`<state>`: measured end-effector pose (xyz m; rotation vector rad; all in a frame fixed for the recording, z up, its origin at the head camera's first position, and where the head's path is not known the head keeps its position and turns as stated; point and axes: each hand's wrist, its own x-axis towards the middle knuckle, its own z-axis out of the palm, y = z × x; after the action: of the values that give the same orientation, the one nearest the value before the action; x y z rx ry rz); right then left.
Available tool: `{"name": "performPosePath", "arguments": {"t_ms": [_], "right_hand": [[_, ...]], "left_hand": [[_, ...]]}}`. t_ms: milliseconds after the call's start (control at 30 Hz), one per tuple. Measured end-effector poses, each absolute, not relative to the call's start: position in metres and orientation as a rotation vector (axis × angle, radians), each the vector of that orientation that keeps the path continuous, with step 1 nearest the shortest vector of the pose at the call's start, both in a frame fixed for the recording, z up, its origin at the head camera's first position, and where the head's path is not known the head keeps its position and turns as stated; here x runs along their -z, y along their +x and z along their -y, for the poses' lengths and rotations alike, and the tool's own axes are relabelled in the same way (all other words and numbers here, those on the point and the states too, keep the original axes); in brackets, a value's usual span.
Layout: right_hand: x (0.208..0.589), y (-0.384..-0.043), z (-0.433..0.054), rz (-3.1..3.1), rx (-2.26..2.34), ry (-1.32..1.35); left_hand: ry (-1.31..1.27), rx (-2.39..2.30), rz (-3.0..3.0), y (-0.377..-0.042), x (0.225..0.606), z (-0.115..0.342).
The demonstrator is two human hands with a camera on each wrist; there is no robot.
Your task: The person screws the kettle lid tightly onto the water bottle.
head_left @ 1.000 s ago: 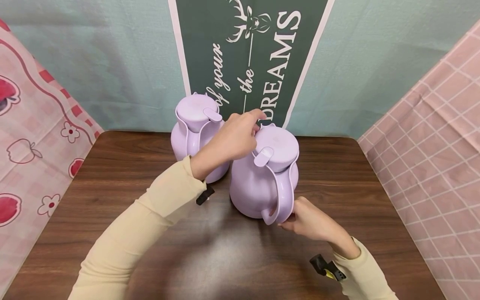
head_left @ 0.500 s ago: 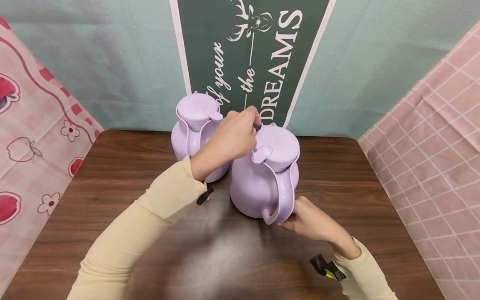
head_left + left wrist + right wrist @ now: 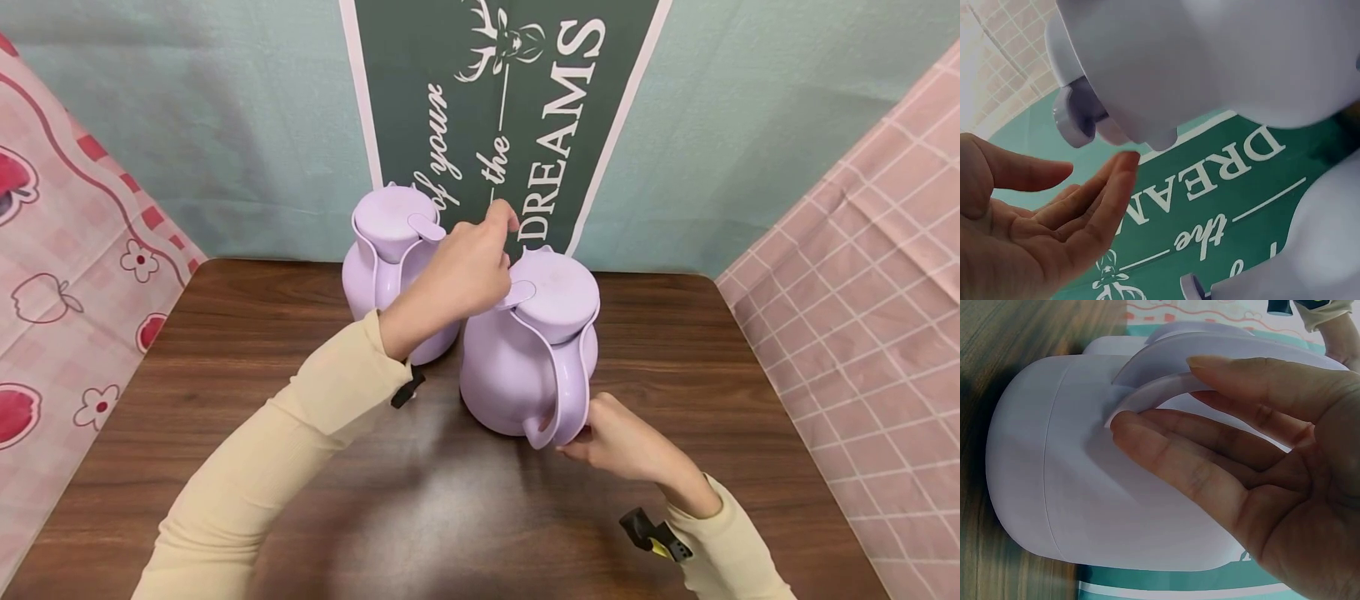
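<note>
Two lilac thermos jugs stand upright side by side. The right jug [image 3: 506, 375] is nearer, with a round lid [image 3: 558, 293] and a thumb tab [image 3: 519, 293] pointing left. My left hand [image 3: 468, 271] is over its left side, right beside the lid. In the left wrist view that hand [image 3: 1041, 231] has loosely bent fingers and a gap between thumb and fingers, close to the lid tab [image 3: 1072, 119]. Low at the right jug's handle [image 3: 573, 387] is my right hand [image 3: 622, 437]. Its thumb and fingers pinch the handle in the right wrist view.
The left jug [image 3: 363, 275] stands behind my left forearm, partly hidden. Beneath everything is a dark wood table [image 3: 262, 350]. A green and teal cloth with lettering [image 3: 495, 125] hangs at the back; patterned pink cloths [image 3: 67, 275] flank both sides.
The right jug's lid tab has swung from pointing toward the front to pointing left. My left hand's fingers have drawn up and slightly left. My right hand has stayed at the handle.
</note>
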<state>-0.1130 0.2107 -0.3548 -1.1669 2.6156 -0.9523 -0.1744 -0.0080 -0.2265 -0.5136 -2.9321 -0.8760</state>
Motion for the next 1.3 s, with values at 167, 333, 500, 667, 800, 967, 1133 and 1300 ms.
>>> {"name": "performPosePath", "arguments": {"t_ms": [167,333,500,667,800,967,1133,1300], "right_hand": [[0.3543,-0.1129,-0.2110,-2.613,0.958,-1.165],[0.3538,-0.1131,-0.2104,-2.605,0.962,-1.167],[0.3538,-0.1132,-0.2099,-2.593,0.976,-1.176],[0.3536,-0.1137,-0.2108,-2.578,0.974,-1.177],[0.3533,-0.1133,-0.2111,-2.578,0.973,-1.163],[0.3534,-0.1133,-0.2114,-2.571,0.972,-1.151],[0.3537,-0.1134,-0.2119,-2.564,0.971,-1.150],[0.3532,-0.1127,-0.2111,-2.582,0.960,-1.144]], "left_hand": [[-0.508,0.811,2.932,-0.1734,0.2260,0.0076],[-0.525,0.834,2.981,-0.1747,0.2250,0.0058],[-0.563,0.851,3.020,-0.1763,0.2250,0.0044],[-0.534,0.810,3.019,-0.1765,0.2250,0.0048],[-0.520,0.779,3.005,-0.1774,0.2256,0.0062],[-0.556,0.774,3.004,-0.1780,0.2266,0.0073],[-0.588,0.764,3.011,-0.1785,0.2273,0.0072],[-0.615,0.745,2.967,-0.1777,0.2271,0.0086]]}}
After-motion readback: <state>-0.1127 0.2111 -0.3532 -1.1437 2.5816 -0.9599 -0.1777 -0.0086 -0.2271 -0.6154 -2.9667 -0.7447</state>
